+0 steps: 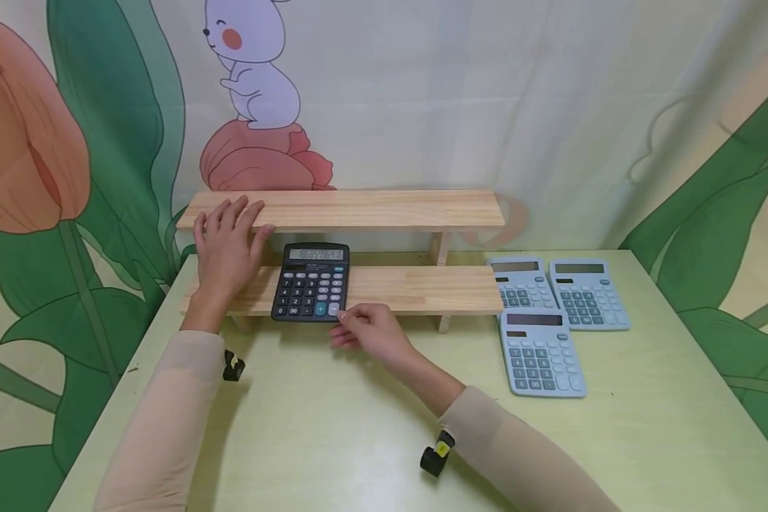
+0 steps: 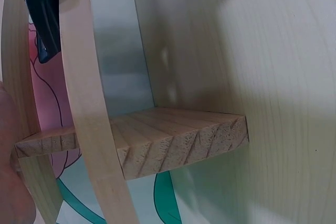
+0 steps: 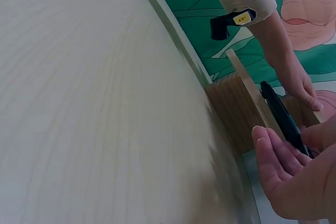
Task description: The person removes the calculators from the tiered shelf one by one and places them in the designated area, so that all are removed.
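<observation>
A black calculator (image 1: 310, 282) leans back on the lower board of a two-tier wooden shelf (image 1: 422, 289), its display showing digits. My right hand (image 1: 372, 331) pinches its lower right corner, thumb in front and fingers below; the right wrist view shows the same hand (image 3: 299, 177) beside the calculator's thin dark edge (image 3: 283, 116). Over the left end of the upper board (image 1: 371, 208) lies my left hand (image 1: 227, 242), fingers spread on top and thumb near the front edge. In the left wrist view only a bit of that hand (image 2: 13, 166) shows.
Three light blue calculators lie right of the shelf: one at the front (image 1: 544, 352), one at the back right (image 1: 590, 294), and one (image 1: 521, 282) partly hidden behind the shelf's end. A pale green table (image 1: 333, 434) carries everything. A printed curtain (image 1: 422, 92) hangs behind.
</observation>
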Demonstrator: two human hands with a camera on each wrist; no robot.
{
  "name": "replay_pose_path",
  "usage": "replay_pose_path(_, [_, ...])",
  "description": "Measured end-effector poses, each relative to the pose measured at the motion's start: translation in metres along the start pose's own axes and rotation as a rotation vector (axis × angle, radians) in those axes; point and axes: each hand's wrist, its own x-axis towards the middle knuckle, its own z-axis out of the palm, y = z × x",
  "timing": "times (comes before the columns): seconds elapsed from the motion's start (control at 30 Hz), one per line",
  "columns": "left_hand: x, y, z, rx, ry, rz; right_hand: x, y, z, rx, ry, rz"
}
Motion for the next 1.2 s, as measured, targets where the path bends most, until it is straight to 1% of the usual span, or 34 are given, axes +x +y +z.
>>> replay_pose_path(0.13, [0.0, -0.001, 0.0, 0.001, 0.001, 0.002, -0.001, -0.001, 0.003, 0.015, 0.024, 0.0])
replay_pose_path(0.23, [0.001, -0.002, 0.001, 0.006, 0.001, 0.005, -0.005, 0.0, 0.003, 0.017, 0.024, 0.006])
replay_pose_path(0.5, [0.001, -0.002, 0.001, 0.003, 0.011, 0.0, -0.022, 0.006, -0.001, 0.02, -0.044, 0.02])
replay_pose_path(0.63, [0.0, -0.001, 0.0, -0.002, 0.01, 0.002, -0.026, 0.01, -0.004, 0.02, -0.05, 0.027])
replay_pose_path(1.0, [-0.001, 0.0, 0.001, -0.002, -0.003, -0.003, -0.027, 0.016, -0.008, 0.023, -0.067, 0.025])
replay_pose_path(1.2, [0.0, -0.001, 0.001, 0.0, 0.009, 0.0, -0.025, 0.017, -0.01, 0.039, -0.079, 0.04])
